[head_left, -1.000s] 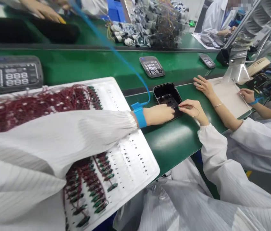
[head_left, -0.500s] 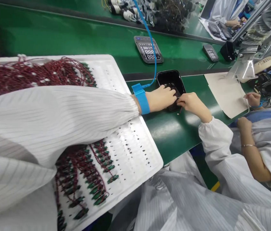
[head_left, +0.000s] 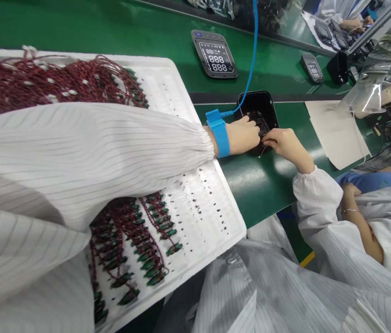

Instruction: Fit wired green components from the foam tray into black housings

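My left hand, with a blue wrist strap on the wrist, lies over the near left part of a black plastic housing on the green bench. Its fingers curl down onto the dark inside part, and their tips are partly hidden. Opposite it, my right hand is closed in a pinch at the housing's near right edge. A thin red wire hangs from the pinched fingertips, its loose end between the two hands. Whatever else the fingertips touch is too small to make out.
Under my left sleeve sits a white foam tray with rows of small green boards and red-black wires. A display panel lies on the raised ledge. A blue cord runs up from my strap. Cardboard and a co-worker's arm are at right.
The view has shifted, so the bench things sit differently in the picture. My right fingertips have moved slightly at the housing's edge, and the wire end hangs closer to it.
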Motion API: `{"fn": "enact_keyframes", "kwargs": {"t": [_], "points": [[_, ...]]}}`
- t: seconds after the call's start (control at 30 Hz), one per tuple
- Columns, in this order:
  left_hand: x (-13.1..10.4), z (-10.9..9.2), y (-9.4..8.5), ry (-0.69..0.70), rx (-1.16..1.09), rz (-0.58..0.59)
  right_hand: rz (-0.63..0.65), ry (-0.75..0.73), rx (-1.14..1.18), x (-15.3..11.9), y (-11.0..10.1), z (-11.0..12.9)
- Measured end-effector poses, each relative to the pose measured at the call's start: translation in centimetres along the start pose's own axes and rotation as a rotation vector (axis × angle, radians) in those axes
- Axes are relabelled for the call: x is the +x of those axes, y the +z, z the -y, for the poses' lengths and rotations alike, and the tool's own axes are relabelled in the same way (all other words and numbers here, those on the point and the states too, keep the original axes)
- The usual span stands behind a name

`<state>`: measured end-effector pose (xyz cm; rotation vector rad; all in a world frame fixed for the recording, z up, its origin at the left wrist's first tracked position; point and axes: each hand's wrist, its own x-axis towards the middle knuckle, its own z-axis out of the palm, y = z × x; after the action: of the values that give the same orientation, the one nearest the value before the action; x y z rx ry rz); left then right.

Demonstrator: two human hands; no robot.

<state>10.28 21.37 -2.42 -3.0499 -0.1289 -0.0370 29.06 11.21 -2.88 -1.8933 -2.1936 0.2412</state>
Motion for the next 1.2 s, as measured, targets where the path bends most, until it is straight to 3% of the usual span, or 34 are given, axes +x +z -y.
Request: {"fn": "enact_keyframes", "kwargs": {"t": [0.3,0.6,0.93,1.2], "points": [[-0.2,-0.1,-0.4,0.01,0.016,0.035,0.09,0.005,-0.032,0.5,-1.2,0.5],[0.0,0.4,0.6,-0.011,-0.073,-0.033,0.225,0.032,-0.107,1.9,-1.9,1.7],[-0.1,0.2,0.1,-0.008,-0.033,0.005,0.197,0.077,-0.175,1.8,-1.7,1.9],[-0.2,0.4,0.4,-0.006,-0.101,-0.008,0.144,-0.008,-0.201,1.3,-1.5,1.8]]}}
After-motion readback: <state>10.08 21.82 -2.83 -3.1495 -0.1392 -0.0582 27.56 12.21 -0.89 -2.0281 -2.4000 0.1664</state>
